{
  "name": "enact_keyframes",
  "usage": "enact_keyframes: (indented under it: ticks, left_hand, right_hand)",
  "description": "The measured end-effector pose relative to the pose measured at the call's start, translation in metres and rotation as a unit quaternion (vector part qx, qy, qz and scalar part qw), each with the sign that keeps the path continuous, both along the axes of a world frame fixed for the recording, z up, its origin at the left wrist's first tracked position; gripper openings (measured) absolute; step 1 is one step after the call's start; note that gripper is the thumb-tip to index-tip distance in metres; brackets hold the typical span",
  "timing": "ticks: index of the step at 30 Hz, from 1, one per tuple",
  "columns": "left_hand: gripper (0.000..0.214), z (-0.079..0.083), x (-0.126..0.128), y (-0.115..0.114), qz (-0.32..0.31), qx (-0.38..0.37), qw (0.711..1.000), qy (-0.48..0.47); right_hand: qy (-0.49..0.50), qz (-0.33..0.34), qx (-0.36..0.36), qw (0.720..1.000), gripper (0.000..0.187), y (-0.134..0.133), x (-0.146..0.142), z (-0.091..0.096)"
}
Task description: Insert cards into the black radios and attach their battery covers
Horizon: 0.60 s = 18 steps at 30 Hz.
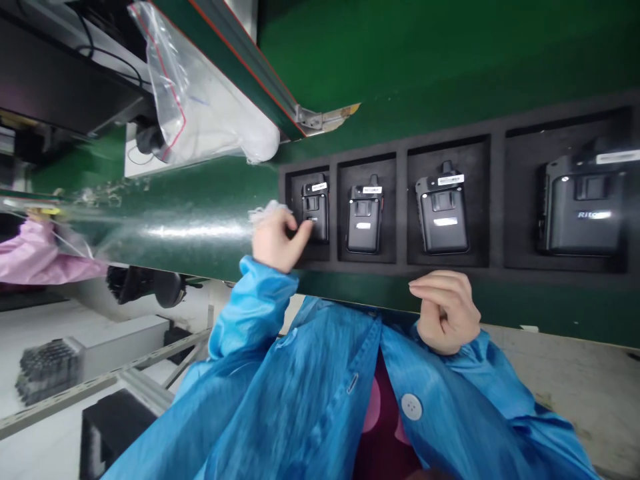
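My left hand [280,241] is closed around a crumpled white piece [270,211], thin like cloth or film, which sticks out behind its fingers. Its thumb reaches towards a black handheld radio [314,212] in the leftmost compartment of a black foam tray [401,200]; whether they touch, I cannot tell. Three more such devices lie in the tray: a second radio [365,220], a third radio [444,212] and a large-looking fourth radio [585,207] at the right. Each shows a clip and a white label. My right hand [447,310] hovers by the tray's front edge, fingers curled, holding nothing visible.
The tray lies on a green work surface [200,227]. A clear plastic bag [200,107] with white contents hangs over its far left, by a hinged metal bracket [320,119]. Another person's pink sleeve [50,253] is at the left. Below runs a metal frame [150,387].
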<state>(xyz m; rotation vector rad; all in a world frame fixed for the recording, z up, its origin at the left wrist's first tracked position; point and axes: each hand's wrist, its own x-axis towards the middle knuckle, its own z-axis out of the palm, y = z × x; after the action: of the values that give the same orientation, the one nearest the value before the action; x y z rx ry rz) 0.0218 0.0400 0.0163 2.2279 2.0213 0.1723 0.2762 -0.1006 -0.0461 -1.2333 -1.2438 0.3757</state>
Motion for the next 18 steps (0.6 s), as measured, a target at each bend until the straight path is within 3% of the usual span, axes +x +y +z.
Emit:
enact_keyframes:
  ticks: [2,4,7,10,12,18]
  left_hand:
    - [0.039,0.001,-0.018,-0.001,0.085,0.022,0.995,0.050]
    - [0.046,-0.004,-0.034,-0.001,0.131,-0.052,0.983,0.119]
    - [0.051,-0.018,-0.048,0.003,0.107,-0.193,0.960,0.171]
    - [0.047,-0.025,-0.052,0.006,0.069,-0.222,0.958,0.166]
    - [0.047,-0.018,-0.050,0.006,0.056,-0.213,0.962,0.163]
    - [0.054,0.024,-0.025,0.014,0.054,-0.142,0.975,0.160]
  right_hand:
    - [-0.018,0.006,-0.004,1.000,0.025,-0.007,0.012,0.002]
    - [-0.042,0.006,-0.017,0.999,0.028,-0.016,0.026,0.002]
    - [-0.122,-0.002,-0.085,0.989,0.036,-0.027,0.045,0.000]
    - [-0.235,-0.009,-0.177,0.956,0.047,-0.029,0.054,-0.002]
    - [-0.287,-0.016,-0.195,0.938,0.047,-0.026,0.057,-0.003]
    - [-0.363,-0.072,-0.200,0.907,0.039,-0.003,0.074,-0.001]
